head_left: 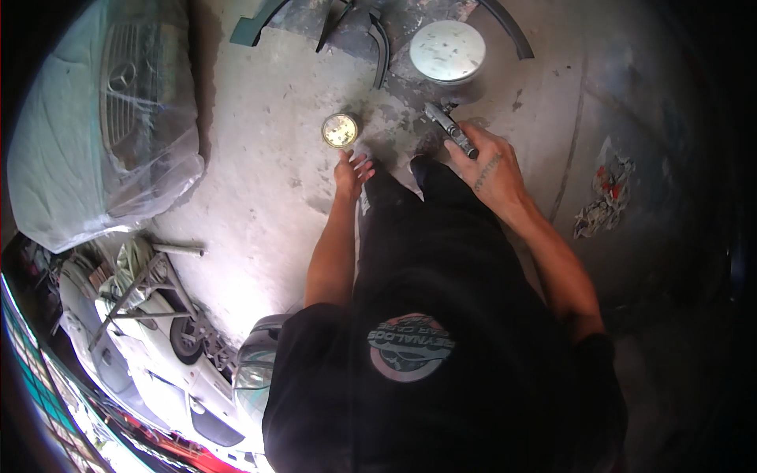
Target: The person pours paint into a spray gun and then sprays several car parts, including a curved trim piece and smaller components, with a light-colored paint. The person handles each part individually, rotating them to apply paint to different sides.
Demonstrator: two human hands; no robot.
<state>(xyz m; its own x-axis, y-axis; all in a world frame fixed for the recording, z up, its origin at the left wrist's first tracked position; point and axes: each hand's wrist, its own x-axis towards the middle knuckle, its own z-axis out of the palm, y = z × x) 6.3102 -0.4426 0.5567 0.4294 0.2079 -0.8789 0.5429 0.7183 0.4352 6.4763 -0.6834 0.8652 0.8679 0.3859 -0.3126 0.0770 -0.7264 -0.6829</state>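
Observation:
My right hand point(493, 169) is wrapped round a metal spray gun point(451, 128), whose body points away from me toward the upper left. My left hand point(353, 172) is held low with the fingers apart and nothing visible in it. Just beyond its thumb is a small round can point(340, 130) with a yellowish, blotched top. Whether the thumb touches the can, I cannot tell. Ahead of the spray gun stands a larger round drum point(448, 51) with a pale, stained top.
Black curved trim pieces point(380, 51) lie at the far side, another point(509, 30) right of the drum. A plastic-covered car point(118, 118) stands left, with a metal frame point(150, 296) and white car point(169, 347) nearer. Crumpled paper point(605, 197) lies right.

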